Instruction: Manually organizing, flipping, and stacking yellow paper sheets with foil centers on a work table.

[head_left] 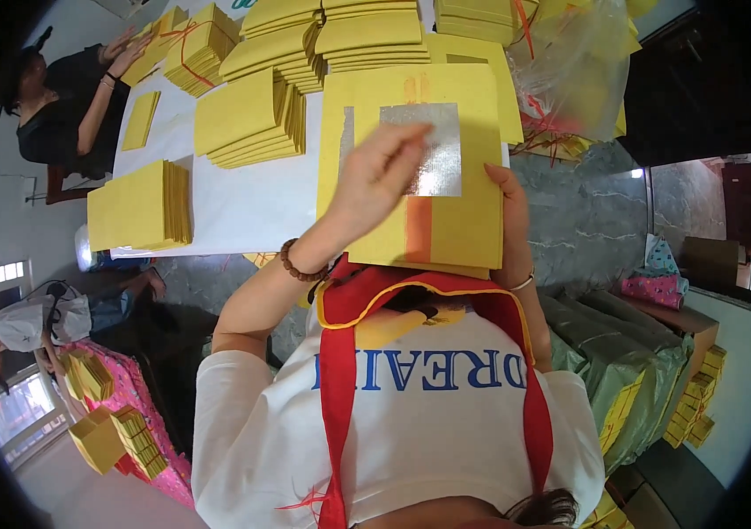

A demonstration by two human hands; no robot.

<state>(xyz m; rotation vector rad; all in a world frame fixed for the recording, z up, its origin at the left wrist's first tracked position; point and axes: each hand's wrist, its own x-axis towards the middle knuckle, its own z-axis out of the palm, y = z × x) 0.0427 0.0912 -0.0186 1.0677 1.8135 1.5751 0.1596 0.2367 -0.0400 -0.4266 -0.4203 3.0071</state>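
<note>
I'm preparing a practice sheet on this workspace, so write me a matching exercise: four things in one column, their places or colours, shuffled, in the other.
Things
1. silver patch
2. apron
3. beaded bracelet
4. right hand

Places and colours
A. red with yellow trim
B. at the right edge of the yellow card
C. lying on the face of the yellow card
D. brown

Right pairs: 1-C, 2-A, 3-D, 4-B
</note>
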